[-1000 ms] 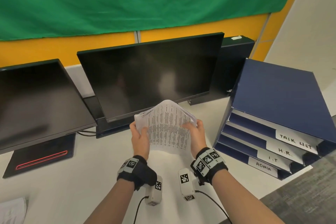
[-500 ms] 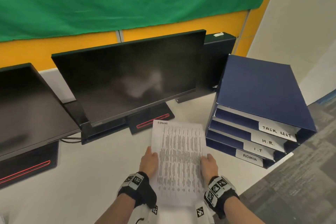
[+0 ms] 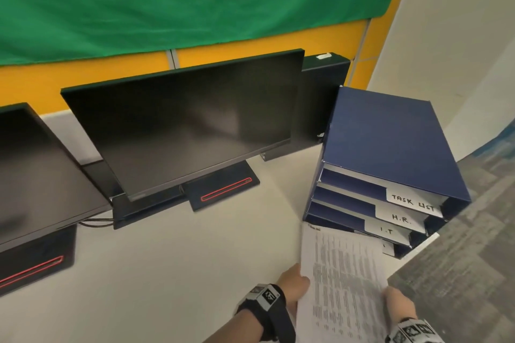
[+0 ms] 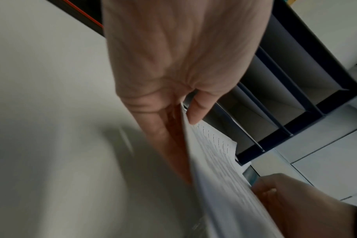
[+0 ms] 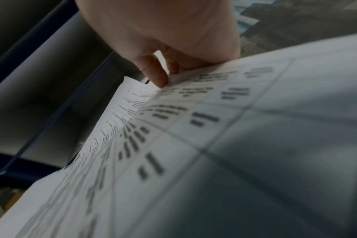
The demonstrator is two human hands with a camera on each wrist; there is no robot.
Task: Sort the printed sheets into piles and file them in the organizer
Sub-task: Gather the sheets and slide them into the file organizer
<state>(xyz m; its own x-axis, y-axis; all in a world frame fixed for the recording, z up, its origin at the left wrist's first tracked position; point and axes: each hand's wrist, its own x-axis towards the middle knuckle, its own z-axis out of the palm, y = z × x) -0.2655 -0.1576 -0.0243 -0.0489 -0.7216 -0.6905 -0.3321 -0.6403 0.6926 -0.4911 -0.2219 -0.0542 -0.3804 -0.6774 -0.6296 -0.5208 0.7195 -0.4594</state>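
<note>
Our left hand (image 3: 294, 284) pinches the left edge of the printed sheets (image 3: 340, 281), our right hand (image 3: 398, 303) pinches the right edge, their far end at the lowest slot of the blue organizer (image 3: 390, 145).

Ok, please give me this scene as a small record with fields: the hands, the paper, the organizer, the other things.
left hand: grips left edge of the printed sheets
right hand: grips their right edge
sheets: far end at the organizer, lowest slot
labels readable: TASK LIST, H.R., I.T; lowest covered
organizer place: desk, right corner
other: two dark monitors
</note>
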